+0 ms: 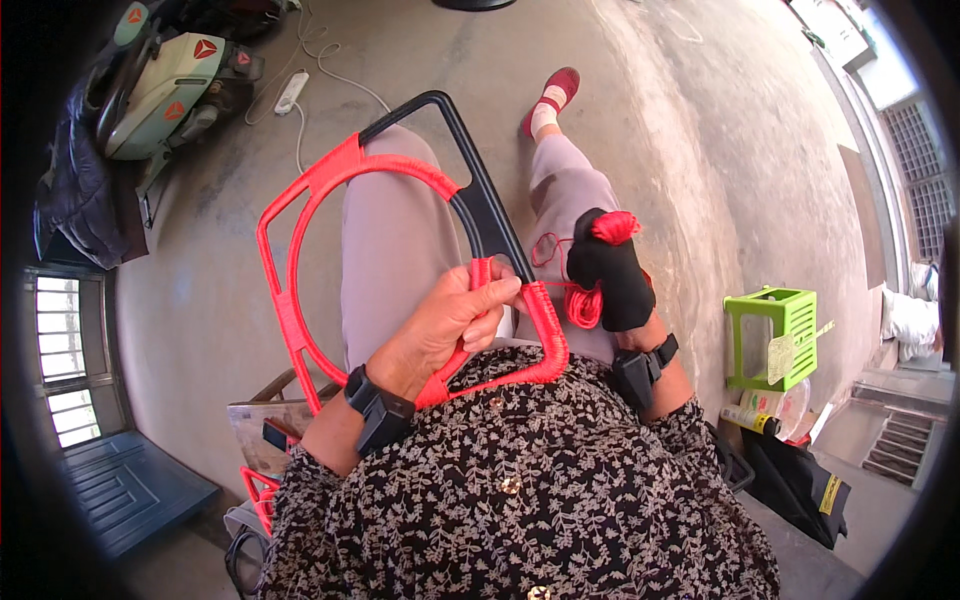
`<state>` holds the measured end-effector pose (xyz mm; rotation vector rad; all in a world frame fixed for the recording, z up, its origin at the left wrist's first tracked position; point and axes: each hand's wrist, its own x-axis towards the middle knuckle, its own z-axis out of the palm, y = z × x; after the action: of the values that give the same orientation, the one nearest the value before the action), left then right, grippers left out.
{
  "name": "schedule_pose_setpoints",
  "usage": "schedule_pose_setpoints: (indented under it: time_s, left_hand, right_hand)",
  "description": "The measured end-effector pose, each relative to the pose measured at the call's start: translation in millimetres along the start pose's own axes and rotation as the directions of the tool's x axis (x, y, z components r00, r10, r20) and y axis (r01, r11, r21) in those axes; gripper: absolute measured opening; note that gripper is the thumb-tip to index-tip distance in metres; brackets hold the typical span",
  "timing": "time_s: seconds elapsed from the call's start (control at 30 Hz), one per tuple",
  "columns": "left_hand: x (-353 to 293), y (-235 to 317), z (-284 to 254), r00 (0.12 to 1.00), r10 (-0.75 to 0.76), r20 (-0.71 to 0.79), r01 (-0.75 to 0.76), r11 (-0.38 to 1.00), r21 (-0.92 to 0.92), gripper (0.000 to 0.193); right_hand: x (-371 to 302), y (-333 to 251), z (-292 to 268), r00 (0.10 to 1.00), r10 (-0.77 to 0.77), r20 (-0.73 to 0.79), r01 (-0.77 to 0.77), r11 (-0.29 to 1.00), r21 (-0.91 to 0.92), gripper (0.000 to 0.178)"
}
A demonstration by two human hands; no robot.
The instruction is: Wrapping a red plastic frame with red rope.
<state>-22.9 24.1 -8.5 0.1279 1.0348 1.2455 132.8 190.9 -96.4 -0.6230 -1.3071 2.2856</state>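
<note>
A black frame [478,165] with a ring inside a squared outer loop lies across my lap. Red cord is wound closely round much of it; its top corner and upper right side are bare black. My left hand [455,318] grips the frame's right side, thumb pressed where the red winding meets bare black. My right hand [608,272], in a black glove, is closed to the right of the frame. A red cord bundle [615,228] sticks out above it and looped red cord [584,305] hangs at its left. A strand runs from there to the frame by my left thumb.
A green plastic stool [798,335] stands at the right, near a dark bag [795,485]. A white power strip [291,92] with cables lies on the floor ahead. A scooter-like machine [165,95] stands at far left, above a blue panel [135,490].
</note>
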Motion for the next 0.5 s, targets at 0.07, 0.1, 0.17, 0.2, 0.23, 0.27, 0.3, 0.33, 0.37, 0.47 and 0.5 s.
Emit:
schedule_pose_setpoints:
  time_s: [0.07,0.1,0.17,0.2,0.23,0.27,0.3,0.33,0.37,0.47,0.5]
  left_hand:
    - [-0.6,-1.0,-2.7,1.000,0.020,0.004,-0.020,1.000,0.007,0.007]
    - [0.6,-1.8,-4.5,0.999,0.028,0.017,-0.029,0.999,0.041,0.008]
    - [1.2,-0.9,-3.9,0.999,0.040,0.033,-0.042,0.996,0.075,0.009]
    - [0.2,1.2,-0.4,0.997,0.069,0.027,-0.071,0.993,0.099,0.011]
    - [-1.5,1.4,0.8,0.995,0.097,0.020,-0.099,0.988,0.120,0.013]
    - [-2.2,0.9,0.0,0.995,0.099,0.019,-0.100,0.988,0.120,0.013]
    - [-3.4,-0.2,-0.5,0.992,0.124,-0.021,-0.122,0.988,0.093,0.014]
    - [-3.6,-0.5,-1.5,0.987,0.151,-0.062,-0.147,0.987,0.065,0.015]
    - [-3.6,-1.4,-2.9,0.986,0.154,-0.062,-0.150,0.987,0.063,0.015]
    - [-2.3,-1.9,-5.8,0.974,0.184,-0.134,-0.174,0.981,0.086,0.020]
    - [-1.5,-0.9,-5.7,0.976,0.176,-0.131,-0.169,0.984,0.062,0.023]
  right_hand:
    - [0.2,-1.3,5.6,0.995,0.090,-0.040,-0.090,0.996,0.007,0.003]
    - [1.0,-5.0,8.1,0.981,0.178,-0.081,-0.178,0.984,0.012,0.004]
    - [1.8,-12.7,6.9,0.975,0.164,-0.147,-0.178,0.980,-0.091,0.006]
    - [2.0,-17.7,5.4,0.967,0.145,-0.211,-0.186,0.965,-0.187,0.012]
    - [1.8,-24.7,1.6,0.967,0.145,-0.209,-0.185,0.965,-0.188,0.012]
    - [2.1,-34.7,-4.4,0.950,0.152,-0.272,-0.223,0.942,-0.252,0.014]
    - [0.5,-44.1,-5.1,0.929,0.155,-0.336,-0.265,0.912,-0.313,0.017]
    - [-1.1,-54.1,0.4,0.930,0.156,-0.333,-0.265,0.911,-0.315,0.017]
    - [-3.1,-65.6,7.4,0.954,-0.113,-0.277,-0.126,0.688,-0.715,0.020]
    - [-1.9,-87.0,23.6,0.885,-0.464,0.047,0.089,0.070,-0.994,0.024]
    - [-1.9,-93.8,29.9,0.805,-0.555,0.210,0.139,-0.167,-0.976,0.025]
